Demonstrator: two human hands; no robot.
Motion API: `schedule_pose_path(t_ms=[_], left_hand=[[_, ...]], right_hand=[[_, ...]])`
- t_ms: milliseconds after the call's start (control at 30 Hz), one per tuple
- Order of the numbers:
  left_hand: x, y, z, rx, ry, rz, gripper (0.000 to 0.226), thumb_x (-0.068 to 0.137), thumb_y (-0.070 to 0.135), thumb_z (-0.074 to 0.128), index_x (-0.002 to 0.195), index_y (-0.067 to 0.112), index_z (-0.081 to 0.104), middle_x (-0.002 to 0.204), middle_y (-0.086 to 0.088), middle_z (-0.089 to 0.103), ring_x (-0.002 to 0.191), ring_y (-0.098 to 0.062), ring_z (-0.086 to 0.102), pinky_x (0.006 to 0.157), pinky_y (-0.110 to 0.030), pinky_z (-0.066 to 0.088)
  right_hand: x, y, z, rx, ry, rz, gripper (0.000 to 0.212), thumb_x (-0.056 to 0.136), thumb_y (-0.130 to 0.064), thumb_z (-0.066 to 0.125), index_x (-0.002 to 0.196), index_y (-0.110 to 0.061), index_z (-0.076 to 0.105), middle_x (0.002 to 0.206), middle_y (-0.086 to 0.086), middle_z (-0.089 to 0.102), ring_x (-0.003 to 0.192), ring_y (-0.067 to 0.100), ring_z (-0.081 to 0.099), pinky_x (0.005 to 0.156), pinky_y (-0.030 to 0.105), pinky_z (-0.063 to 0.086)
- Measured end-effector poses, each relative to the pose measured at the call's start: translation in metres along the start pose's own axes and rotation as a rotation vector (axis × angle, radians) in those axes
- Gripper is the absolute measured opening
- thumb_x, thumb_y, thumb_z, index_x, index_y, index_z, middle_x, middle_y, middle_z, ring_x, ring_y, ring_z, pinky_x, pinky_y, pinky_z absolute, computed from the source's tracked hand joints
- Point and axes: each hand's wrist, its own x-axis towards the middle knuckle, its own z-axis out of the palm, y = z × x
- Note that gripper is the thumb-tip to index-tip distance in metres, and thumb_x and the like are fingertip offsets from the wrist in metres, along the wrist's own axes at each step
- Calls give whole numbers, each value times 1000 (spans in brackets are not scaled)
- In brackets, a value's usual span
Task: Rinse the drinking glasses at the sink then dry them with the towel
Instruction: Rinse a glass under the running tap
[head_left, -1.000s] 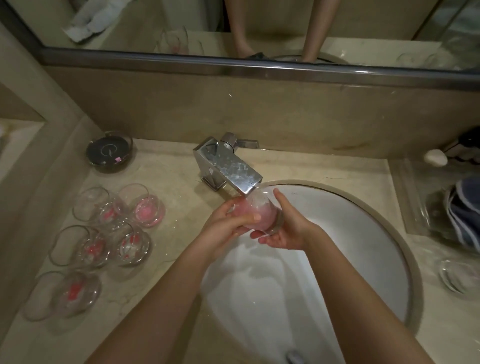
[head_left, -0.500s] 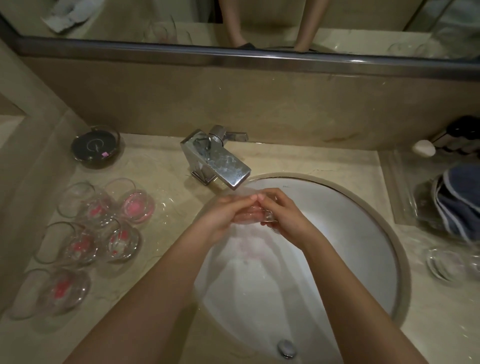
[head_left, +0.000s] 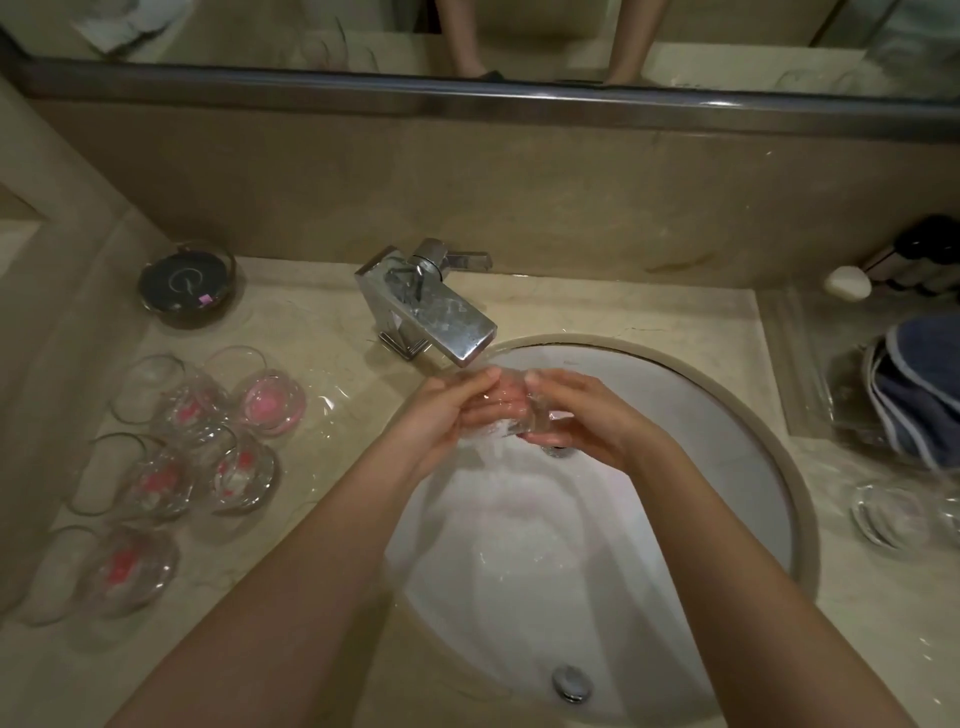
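- Clear drinking glass sits low under the spout of the square chrome faucet, over the white oval sink basin, with water running across it and splashing into the bowl.
- Compared with a second ago, when the glass was raised to the spout and showed pink, it is now lower in the basin and reads as mostly clear.
- Both hands have closed in around it since then: the left hand wraps its left side, fingers curled over the top, and the right hand cups the right side and underside.
- Its long axis appears to lie roughly sideways, left to right between the palms; which end is the mouth cannot be told through the water and fingers.
- Five more clear glasses with pink residue lie tipped on the beige marble counter left of the basin, in a loose cluster.
- Beyond them stands a round dark dish.
- A folded blue towel with pale edging rests on the counter to the right, well apart from the hands.
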Motion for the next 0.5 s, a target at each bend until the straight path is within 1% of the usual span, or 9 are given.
schedule_pose_path(t_ms=[67,100,167,233,300,333,367,433,500], left_hand=[[-2,-1,2,20,-12,8,17,88,16,62,97,4,70,88,-12,76,74,-20,74,76,-21,57],[-2,-1,2,4,-13,14,16,90,12,60,97,2,71,88,-13,75,74,-20,74,75,-20,57],[-2,1,2,-25,-5,32,17,91,7,58,101,-2,69,89,-13,75,76,-21,74,73,-20,58],[-1,3,-1,7,-6,50,15,92,4,57,100,-2,68,87,-11,75,73,-21,74,73,-21,58],[-2,5,-1,52,-14,48,13,92,3,57,97,-1,69,84,-12,75,72,-21,74,72,-21,58],[-3,5,-1,58,-22,46,13,91,2,58,96,0,70,85,-12,75,73,-22,74,72,-21,58],[-3,4,0,54,-35,43,13,90,2,59,97,0,70,86,-12,75,74,-22,74,71,-21,57],[-4,2,2,42,-63,25,15,85,6,64,98,2,70,89,-12,75,76,-21,74,73,-21,57],[-2,-1,2,53,-66,25,22,76,13,68,96,3,71,89,-12,75,77,-21,74,73,-21,57]], right_hand=[[-2,-5,1,2,39,122,57,91,-54,52,115,-4,64,101,23,68,83,33,71,63,27,59],[-1,-6,0,4,49,134,59,92,-54,51,114,-2,63,99,24,67,80,33,70,60,25,59],[-2,-6,-3,29,14,81,43,94,-40,56,112,-2,64,98,24,67,76,30,70,61,25,58],[-4,-5,-5,9,-27,-8,24,91,-17,64,113,-9,64,102,19,68,83,30,70,70,30,57],[-4,-2,-7,-39,-44,-68,33,87,-2,65,117,-15,62,108,16,67,92,32,68,77,35,56],[-4,-1,-7,-14,-48,-64,36,87,-1,64,120,-16,61,111,16,66,96,34,68,80,37,57],[-4,-1,-6,41,-59,-33,34,89,-7,63,122,-15,60,113,16,66,99,37,67,80,39,58],[-6,-2,-1,108,-60,106,35,93,-34,59,119,-11,62,110,20,66,99,41,66,75,39,60],[-5,-2,1,95,-12,192,49,95,-49,50,111,-5,62,98,21,66,85,37,69,63,32,60]])
